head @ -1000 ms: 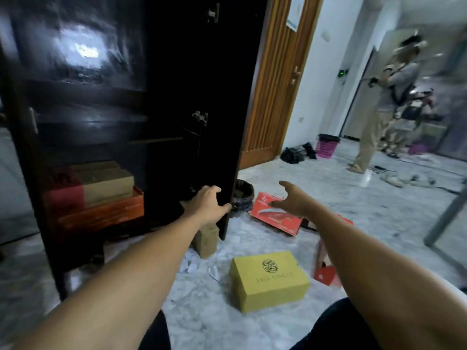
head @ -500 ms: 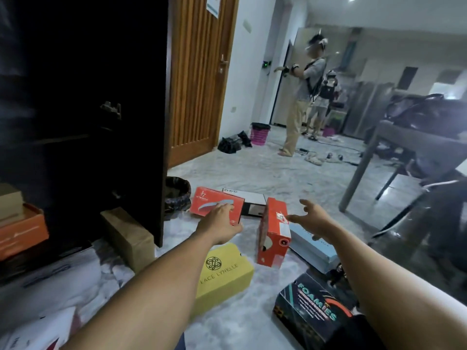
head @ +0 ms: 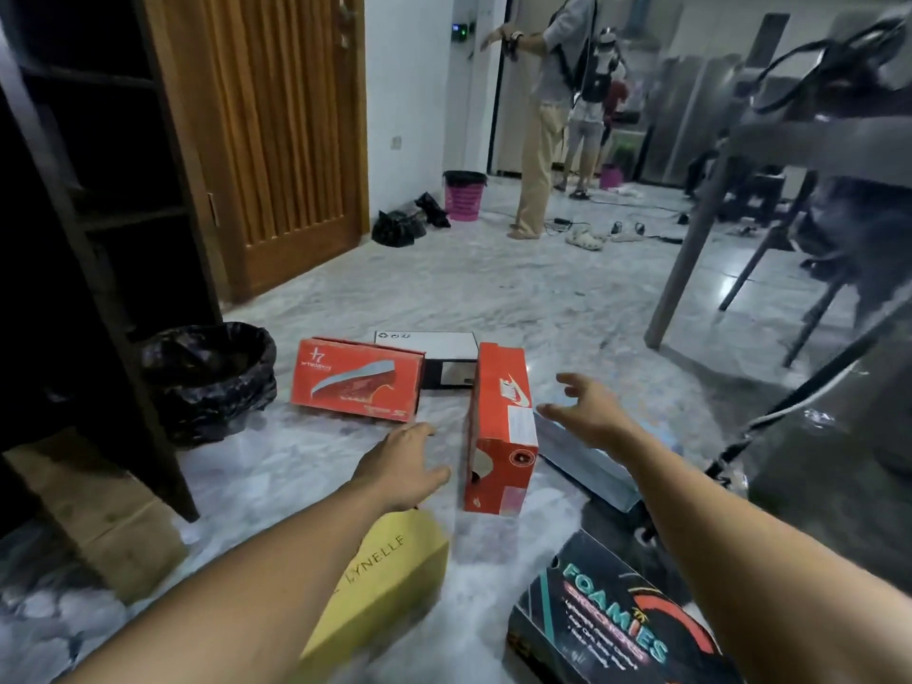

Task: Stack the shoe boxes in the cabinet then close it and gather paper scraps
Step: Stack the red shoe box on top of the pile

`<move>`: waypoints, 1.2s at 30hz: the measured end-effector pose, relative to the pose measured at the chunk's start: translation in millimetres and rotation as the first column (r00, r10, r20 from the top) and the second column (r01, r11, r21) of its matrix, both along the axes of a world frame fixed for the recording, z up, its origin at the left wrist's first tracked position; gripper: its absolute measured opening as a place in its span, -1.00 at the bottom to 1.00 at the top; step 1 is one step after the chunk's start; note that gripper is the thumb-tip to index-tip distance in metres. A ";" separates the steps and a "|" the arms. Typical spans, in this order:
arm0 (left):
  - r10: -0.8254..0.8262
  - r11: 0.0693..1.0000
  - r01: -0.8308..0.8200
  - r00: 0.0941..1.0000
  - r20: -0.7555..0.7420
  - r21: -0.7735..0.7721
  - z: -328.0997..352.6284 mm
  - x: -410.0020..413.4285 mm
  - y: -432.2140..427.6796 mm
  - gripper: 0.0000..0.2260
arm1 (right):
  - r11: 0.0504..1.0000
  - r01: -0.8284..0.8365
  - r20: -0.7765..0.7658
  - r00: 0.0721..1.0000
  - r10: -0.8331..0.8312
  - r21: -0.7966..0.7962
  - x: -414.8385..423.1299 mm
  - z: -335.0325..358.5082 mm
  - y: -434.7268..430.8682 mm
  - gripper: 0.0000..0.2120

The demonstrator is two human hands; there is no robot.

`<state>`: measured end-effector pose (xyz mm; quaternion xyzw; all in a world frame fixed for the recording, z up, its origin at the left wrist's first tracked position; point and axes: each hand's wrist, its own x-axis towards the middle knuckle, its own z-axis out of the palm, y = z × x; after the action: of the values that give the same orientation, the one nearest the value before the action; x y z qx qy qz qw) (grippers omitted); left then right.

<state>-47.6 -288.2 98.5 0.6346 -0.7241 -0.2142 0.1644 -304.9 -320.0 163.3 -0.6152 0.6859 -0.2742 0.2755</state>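
The view swings away from the dark cabinet (head: 74,190) to the floor, and the left hand (head: 402,459) and right hand (head: 587,412) — both wide open, holding nothing — now come close on each side of the orange box (head: 503,427), likely the next to stack.

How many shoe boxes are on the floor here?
7: tan box by the cabinet, yellow box, black Foamies box, upright orange box, pale blue box beside it, red box, white-and-black box behind. Others may be hidden.
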 end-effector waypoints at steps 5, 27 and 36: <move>0.015 0.999 -0.012 0.996 -0.084 0.037 -51.6 -36.9 -70.5 -0.44 | 0.997 -0.076 -0.073 0.994 0.077 0.016 -10.8 -90.4 -44.9 -0.46; 0.524 0.840 -0.502 0.650 -0.550 0.208 -108.4 -112.4 -149.6 -0.83 | 0.998 -0.065 0.217 0.974 0.064 -0.003 -9.8 -190.6 -75.8 -0.60; 0.412 0.881 -0.473 0.753 -0.513 0.013 -110.6 -90.2 -155.6 -0.73 | 0.999 0.036 0.291 0.956 -0.031 -0.012 -10.5 -199.2 -69.5 -0.65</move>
<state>-137.8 -443.8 -12.1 0.6992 -0.4962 -0.2832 0.4299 -315.4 -389.6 -36.0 -0.5588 0.6459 -0.3721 0.3635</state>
